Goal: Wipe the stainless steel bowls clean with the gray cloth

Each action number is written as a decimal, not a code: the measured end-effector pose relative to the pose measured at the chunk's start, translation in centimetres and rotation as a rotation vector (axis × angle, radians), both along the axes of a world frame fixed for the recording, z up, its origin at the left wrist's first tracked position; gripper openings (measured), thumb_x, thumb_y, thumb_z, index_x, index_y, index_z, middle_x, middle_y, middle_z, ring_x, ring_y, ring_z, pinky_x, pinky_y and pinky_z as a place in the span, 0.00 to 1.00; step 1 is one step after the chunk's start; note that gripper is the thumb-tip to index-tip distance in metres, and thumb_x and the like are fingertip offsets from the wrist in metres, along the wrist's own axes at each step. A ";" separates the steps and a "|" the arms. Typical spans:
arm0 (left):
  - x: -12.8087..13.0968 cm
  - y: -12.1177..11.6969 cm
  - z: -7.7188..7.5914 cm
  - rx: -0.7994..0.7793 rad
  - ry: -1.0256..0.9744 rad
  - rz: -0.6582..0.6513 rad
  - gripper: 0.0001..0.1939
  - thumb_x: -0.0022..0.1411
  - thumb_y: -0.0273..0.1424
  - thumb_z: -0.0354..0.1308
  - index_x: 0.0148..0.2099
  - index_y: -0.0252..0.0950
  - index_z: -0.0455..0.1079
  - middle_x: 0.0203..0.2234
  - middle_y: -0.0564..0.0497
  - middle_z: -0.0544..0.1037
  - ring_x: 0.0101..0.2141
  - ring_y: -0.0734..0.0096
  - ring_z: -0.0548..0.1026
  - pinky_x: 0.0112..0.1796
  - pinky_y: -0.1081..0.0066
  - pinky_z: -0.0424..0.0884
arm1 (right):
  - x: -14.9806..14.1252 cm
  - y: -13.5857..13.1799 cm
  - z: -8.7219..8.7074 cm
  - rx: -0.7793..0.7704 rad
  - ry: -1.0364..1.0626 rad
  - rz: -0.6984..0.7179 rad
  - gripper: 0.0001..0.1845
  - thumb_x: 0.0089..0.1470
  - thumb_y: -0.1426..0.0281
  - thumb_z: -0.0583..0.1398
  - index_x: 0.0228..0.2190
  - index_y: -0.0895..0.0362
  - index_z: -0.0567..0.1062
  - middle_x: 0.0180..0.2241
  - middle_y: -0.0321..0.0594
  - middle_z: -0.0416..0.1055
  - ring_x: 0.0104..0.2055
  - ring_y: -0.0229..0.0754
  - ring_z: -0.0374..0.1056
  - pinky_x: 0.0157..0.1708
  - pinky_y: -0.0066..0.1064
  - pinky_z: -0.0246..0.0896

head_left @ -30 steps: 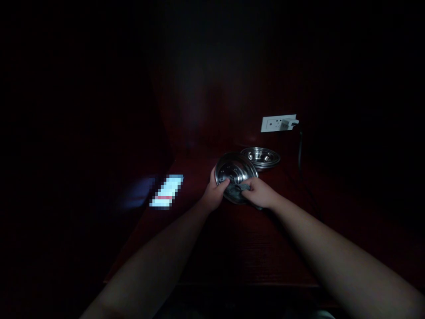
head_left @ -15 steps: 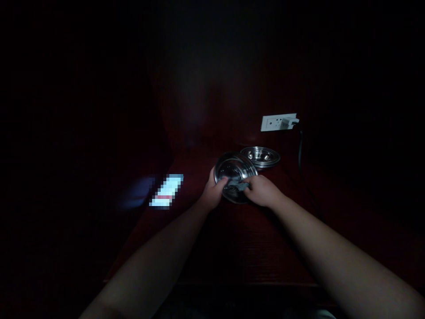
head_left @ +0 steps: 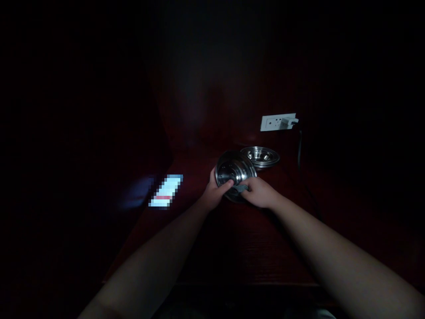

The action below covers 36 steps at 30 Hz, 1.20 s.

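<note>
A shiny metal bowl [head_left: 234, 167] is tilted with its inside towards me, above the dark red table. My left hand [head_left: 214, 192] grips its left side, the thumb lying over the near part of the bowl and the fingers behind it. Pinched in my right hand [head_left: 260, 191] is a small grey cloth [head_left: 241, 188], pressed against the near right part of the bowl. Most of the cloth is hidden by the fingers. Just behind the bowl, to the right, stands a stack of metal bowls [head_left: 260, 156].
A lit phone [head_left: 166, 191], blurred into blocks, lies at the table's left. On the back wall is a white socket panel [head_left: 274, 122] with a plug [head_left: 291, 121] in it and a dark cable [head_left: 299, 153] hanging down. The table's front edge [head_left: 245, 284] runs below my forearms.
My left thumb has slid inward to the right over the bowl. The bowl has turned slightly, and less of the grey cloth shows by my right hand.
</note>
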State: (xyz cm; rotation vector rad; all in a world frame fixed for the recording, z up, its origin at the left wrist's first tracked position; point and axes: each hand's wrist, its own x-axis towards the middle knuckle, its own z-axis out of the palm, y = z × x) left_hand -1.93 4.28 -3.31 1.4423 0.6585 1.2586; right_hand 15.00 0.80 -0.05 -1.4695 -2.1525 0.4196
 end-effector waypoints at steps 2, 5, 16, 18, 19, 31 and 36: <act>0.1 -0.1 0.1 -0.009 -0.003 -0.008 0.42 0.49 0.35 0.62 0.62 0.37 0.46 0.54 0.42 0.64 0.54 0.58 0.63 0.55 0.58 0.57 | 0.0 0.0 -0.1 -0.013 0.025 0.061 0.08 0.43 0.75 0.52 0.19 0.58 0.70 0.20 0.35 0.67 0.24 0.35 0.62 0.26 0.25 0.54; 0.0 0.1 0.0 -0.022 -0.001 0.033 0.40 0.50 0.36 0.61 0.62 0.38 0.46 0.54 0.43 0.65 0.53 0.59 0.64 0.54 0.59 0.58 | 0.0 0.0 -0.2 -0.069 0.081 0.132 0.08 0.43 0.75 0.52 0.19 0.59 0.70 0.18 0.33 0.65 0.22 0.33 0.60 0.23 0.24 0.52; 0.1 0.9 -0.2 -0.102 0.033 0.212 0.26 0.54 0.40 0.56 0.54 0.37 0.59 0.46 0.46 0.71 0.47 0.61 0.69 0.49 0.62 0.63 | -0.3 -0.1 -0.3 -0.120 0.133 0.153 0.09 0.43 0.76 0.52 0.21 0.59 0.71 0.18 0.33 0.65 0.20 0.32 0.58 0.22 0.23 0.52; 0.2 0.7 0.1 -0.111 0.027 0.209 0.24 0.55 0.39 0.55 0.53 0.37 0.60 0.46 0.46 0.72 0.47 0.61 0.69 0.49 0.62 0.64 | -0.2 0.0 -0.3 -0.101 0.087 0.128 0.09 0.43 0.76 0.52 0.21 0.59 0.72 0.19 0.33 0.67 0.21 0.33 0.60 0.23 0.24 0.53; 0.2 0.7 0.2 -0.114 0.021 0.207 0.23 0.55 0.38 0.55 0.53 0.36 0.61 0.46 0.45 0.72 0.47 0.61 0.69 0.49 0.62 0.64 | -0.1 0.0 -0.3 -0.089 0.060 0.112 0.09 0.43 0.75 0.52 0.21 0.59 0.72 0.20 0.34 0.68 0.22 0.34 0.61 0.24 0.24 0.54; 0.0 0.7 0.3 -0.089 -0.025 0.152 0.23 0.55 0.40 0.55 0.52 0.35 0.63 0.46 0.45 0.72 0.47 0.60 0.69 0.49 0.61 0.63 | 0.0 -0.2 0.4 0.064 -0.155 -0.095 0.10 0.44 0.74 0.53 0.25 0.57 0.75 0.25 0.40 0.73 0.28 0.38 0.67 0.31 0.26 0.57; -0.1 0.3 0.3 -0.067 -0.015 -0.001 0.32 0.53 0.37 0.59 0.58 0.38 0.56 0.49 0.44 0.70 0.51 0.58 0.67 0.52 0.58 0.60 | 0.2 0.1 0.1 0.021 -0.074 -0.069 0.09 0.44 0.73 0.53 0.23 0.57 0.74 0.24 0.39 0.73 0.27 0.37 0.66 0.29 0.26 0.56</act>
